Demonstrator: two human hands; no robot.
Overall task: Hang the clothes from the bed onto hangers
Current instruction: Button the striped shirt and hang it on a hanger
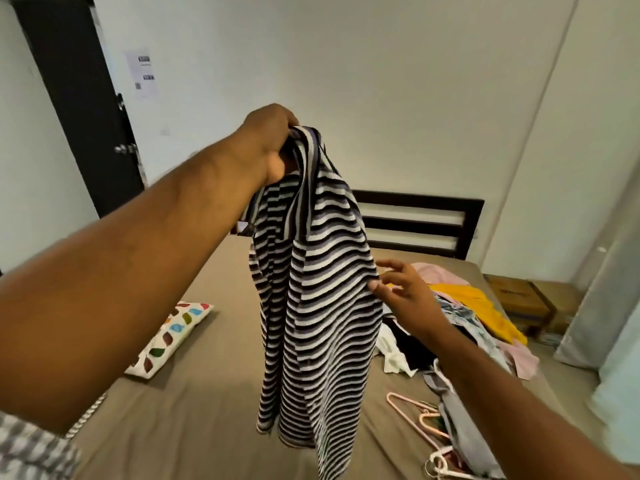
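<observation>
**Shirt (311, 306) aloft, wants straightening**

The left hand (268, 143) grips its top, high over the bed (194, 393). The right hand (403, 294), fingers spread, touches the shirt's side. Better find the shoulders first, then take a hanger (426, 418) from below the right hand.

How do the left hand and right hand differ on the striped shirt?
The left hand grips the striped shirt at its top; the right hand only touches its side with spread fingers. The left hand is raised high, the right hand lower. Both are on the same shirt.
</observation>
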